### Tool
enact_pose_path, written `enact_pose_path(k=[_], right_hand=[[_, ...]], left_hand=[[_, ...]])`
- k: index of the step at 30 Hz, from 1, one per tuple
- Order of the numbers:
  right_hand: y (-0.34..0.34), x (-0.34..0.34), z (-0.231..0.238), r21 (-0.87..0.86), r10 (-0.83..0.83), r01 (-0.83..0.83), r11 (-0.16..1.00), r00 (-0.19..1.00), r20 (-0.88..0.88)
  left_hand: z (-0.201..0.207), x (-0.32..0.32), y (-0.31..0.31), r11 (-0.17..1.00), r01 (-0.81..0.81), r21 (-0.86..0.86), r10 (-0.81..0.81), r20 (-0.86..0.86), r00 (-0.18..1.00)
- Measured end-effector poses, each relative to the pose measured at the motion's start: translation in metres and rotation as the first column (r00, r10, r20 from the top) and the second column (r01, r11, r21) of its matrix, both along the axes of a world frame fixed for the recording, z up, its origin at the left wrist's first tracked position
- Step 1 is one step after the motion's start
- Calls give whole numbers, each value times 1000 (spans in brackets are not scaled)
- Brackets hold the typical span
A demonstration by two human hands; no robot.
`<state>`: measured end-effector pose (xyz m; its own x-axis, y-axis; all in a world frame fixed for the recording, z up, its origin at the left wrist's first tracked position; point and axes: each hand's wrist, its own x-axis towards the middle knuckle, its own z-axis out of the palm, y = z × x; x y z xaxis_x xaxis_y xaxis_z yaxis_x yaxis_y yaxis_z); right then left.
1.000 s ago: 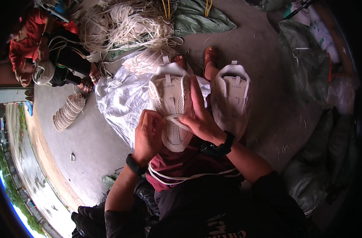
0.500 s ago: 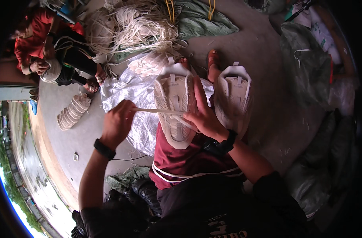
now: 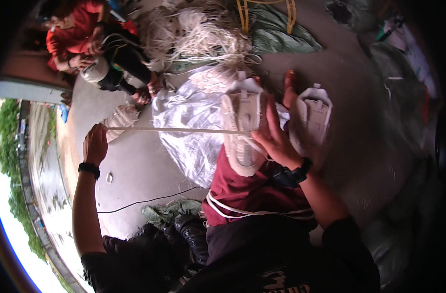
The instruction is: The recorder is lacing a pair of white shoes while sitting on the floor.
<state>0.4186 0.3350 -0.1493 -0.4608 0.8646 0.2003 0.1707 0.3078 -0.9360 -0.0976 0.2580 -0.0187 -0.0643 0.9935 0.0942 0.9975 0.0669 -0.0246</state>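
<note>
At far left, the left hand [image 3: 95, 145] clamps a taut white lace [image 3: 179, 129]. The right hand [image 3: 277, 140] clasps a pale shoe [image 3: 241, 115].

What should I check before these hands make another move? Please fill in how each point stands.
1. Left hand gripping the lace: ok, closed on it, out to the left.
2. Lace stretched straight: ok, no slack between the hands.
3. Right hand on the shoe: ok, thumb by the lace, fingers along the right side.
4. Lace through the correct holes: cannot tell, too small.
5. Second shoe out of the lace's path: ok, it sits to the right.
</note>
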Motion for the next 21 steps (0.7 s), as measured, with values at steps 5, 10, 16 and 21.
enact_pose_path(k=[5, 10, 16, 21], right_hand=[[-27, -10, 24, -91, 36, -39, 995, 999, -41], [-55, -12, 45, -78, 39, -40, 996, 999, -13], [-81, -17, 58, -103, 46, -49, 993, 998, -32], [-97, -16, 75, -141, 56, -59, 988, 998, -20]], left_hand=[[61, -61, -62, 956, -287, -60, 260, -277, 925], [128, -86, -124, 786, -591, -181, 436, -515, 738], [200, -117, -213, 619, -758, -203, 593, -512, 621], [232, -137, -274, 537, -822, -189, 687, -468, 556]])
